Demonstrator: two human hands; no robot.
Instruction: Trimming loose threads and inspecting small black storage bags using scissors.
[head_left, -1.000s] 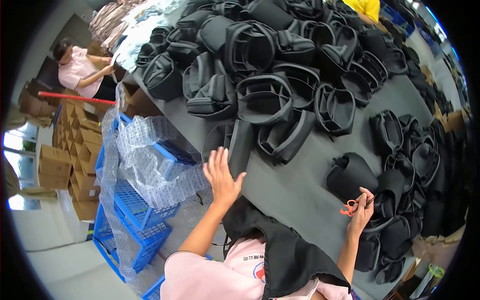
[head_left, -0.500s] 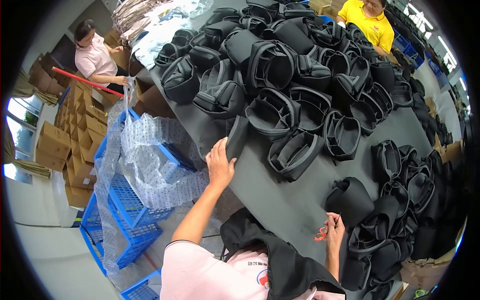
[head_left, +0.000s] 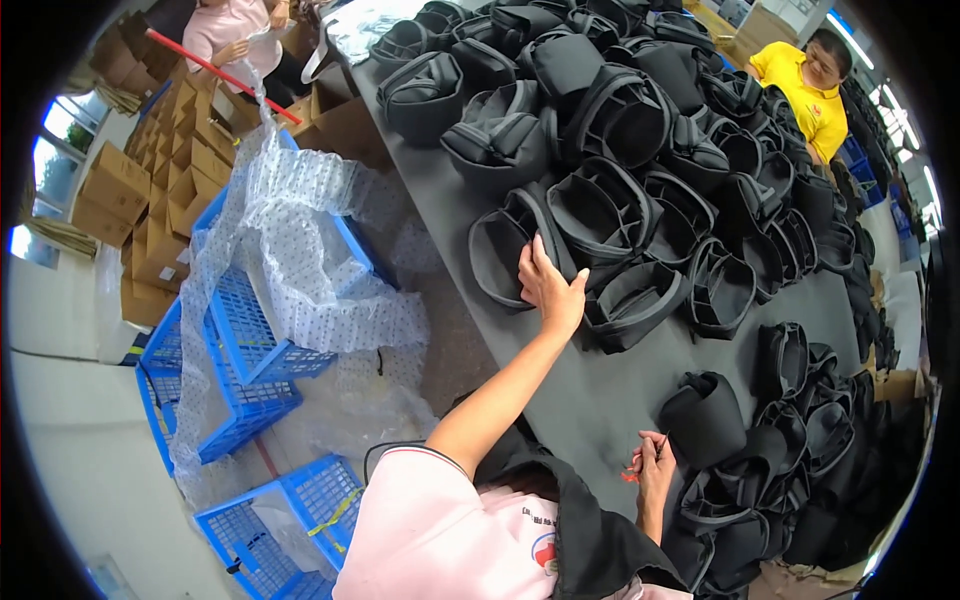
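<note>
My left hand (head_left: 550, 293) reaches across the grey table to a black padded bag (head_left: 488, 262) with an open top, in the nearest row of the pile. Its fingers go inside the bag and its thumb stays outside, with the rim between them. Low on the right, my right hand (head_left: 655, 476) has its fingers closed on a small dark pointed tool, with orange-red cord (head_left: 631, 466) hanging by the fingers. Its exact kind is too small to tell. Just beyond that hand stands a rounded black bag (head_left: 706, 420), apart from the fingers.
Many black bags (head_left: 620, 115) with dividers cover the table's far part; another heap (head_left: 790, 450) lies right. Left of the table are blue crates (head_left: 250, 400), clear bubble wrap (head_left: 320, 260) and cardboard boxes (head_left: 170, 210). A person in pink and a person in yellow (head_left: 805, 100) are beyond.
My left hand has moved right with the black bag, which now stands open side up against the neighbouring bags. The right hand keeps its hold near the same spot. The whole view has shifted.
</note>
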